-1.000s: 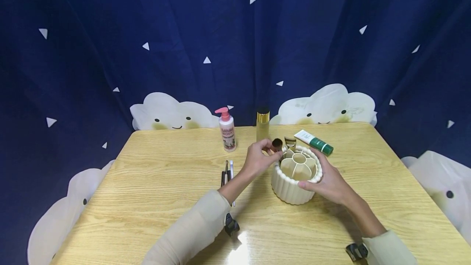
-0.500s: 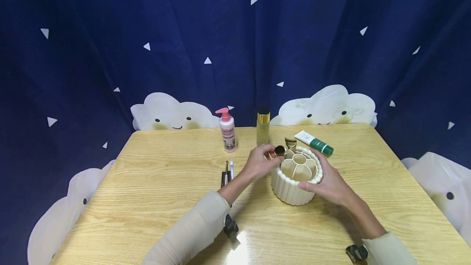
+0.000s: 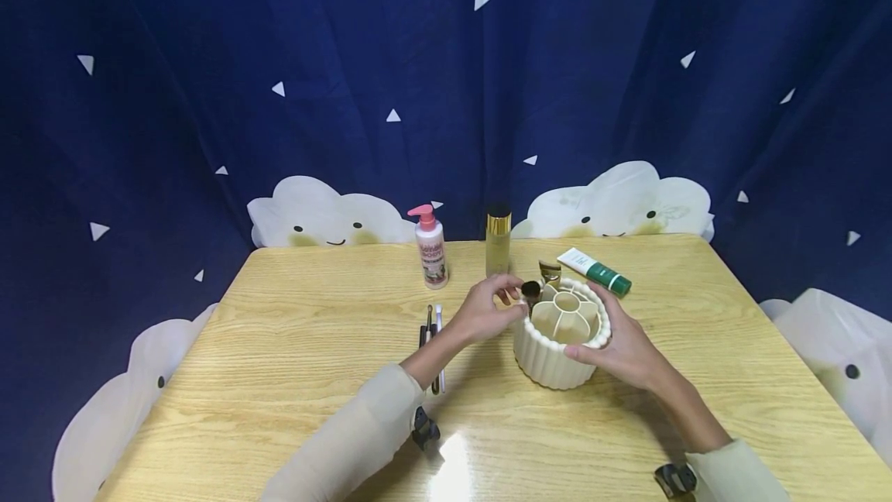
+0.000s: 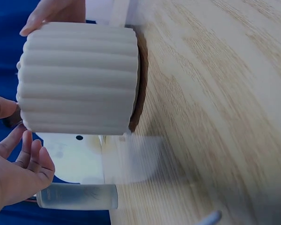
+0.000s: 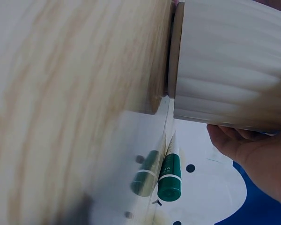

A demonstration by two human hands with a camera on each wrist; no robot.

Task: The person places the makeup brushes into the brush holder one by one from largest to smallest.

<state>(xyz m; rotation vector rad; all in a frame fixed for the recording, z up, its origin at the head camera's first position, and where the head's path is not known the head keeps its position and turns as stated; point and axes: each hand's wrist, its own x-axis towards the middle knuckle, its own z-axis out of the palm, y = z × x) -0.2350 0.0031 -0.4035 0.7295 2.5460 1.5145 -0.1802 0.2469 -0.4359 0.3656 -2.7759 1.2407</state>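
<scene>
A cream ribbed makeup brush holder (image 3: 550, 362) with a beaded rim and petal-shaped compartments stands on the table. My right hand (image 3: 623, 343) grips its right side, thumb at the front rim, fingers behind; in the right wrist view those fingers (image 5: 225, 138) curl under its wall. A makeup brush (image 3: 531, 290) with dark bristles stands in a left compartment. Beside it at the left rim is my left hand (image 3: 488, 308), its fingers loosely bent and parted. In the left wrist view, the thumb (image 4: 3, 107) lies close to the brush. A dark-and-gold piece (image 3: 550, 270) sticks up at the holder's back.
Thin black and white sticks (image 3: 440, 347) lie left of the holder. Behind stand a pink-topped pump bottle (image 3: 433, 254) and a gold-capped bottle (image 3: 498, 246). A white-and-green tube (image 3: 595, 270) lies at the back right. A dark blue curtain (image 3: 334, 60) hangs behind the table.
The brush went from my left hand's pinch into the holder's left compartment, where it stands lower. My left hand has loosened and drawn slightly left. My right hand and the holder stayed put.
</scene>
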